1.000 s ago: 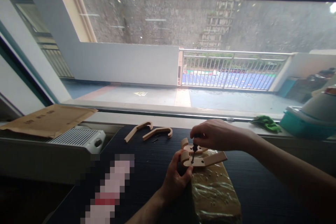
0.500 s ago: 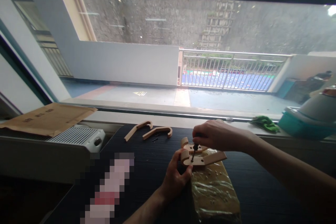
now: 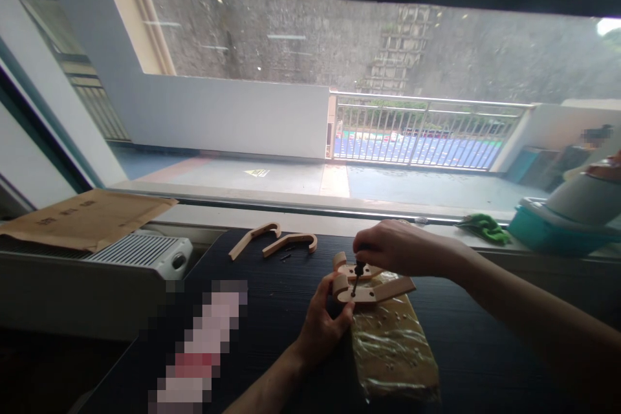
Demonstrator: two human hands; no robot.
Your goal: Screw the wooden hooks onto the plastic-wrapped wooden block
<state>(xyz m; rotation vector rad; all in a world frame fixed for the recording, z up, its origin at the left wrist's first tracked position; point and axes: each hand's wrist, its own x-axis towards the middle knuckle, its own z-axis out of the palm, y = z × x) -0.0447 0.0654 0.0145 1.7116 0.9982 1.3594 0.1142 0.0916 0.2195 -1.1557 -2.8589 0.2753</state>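
Observation:
My right hand point(image 3: 383, 249) is closed around the handle of a screwdriver point(image 3: 358, 272), which points down. The tip meets a hole in the nearer wooden hook point(image 3: 363, 295); whether a screw sits there is too small to tell. With thumb and fingers, my left hand point(image 3: 326, 320) grips the curled left end of that hook. A second wooden hook point(image 3: 359, 271) lies just behind it. Both rest on a brown block wrapped in clear film point(image 3: 392, 349), whose top has several small holes.
Two more wooden hooks point(image 3: 255, 239) point(image 3: 291, 244) and small dark screws point(image 3: 287, 255) lie on the dark table point(image 3: 262, 310). A radiator point(image 3: 160, 255) bearing a brown envelope point(image 3: 92, 217) stands left. On the sill are a green cloth point(image 3: 485, 228) and a teal container point(image 3: 557, 229).
The view has shifted very slightly. Both hands keep their places on the screwdriver and the hook, and the tip stays at the same hole.

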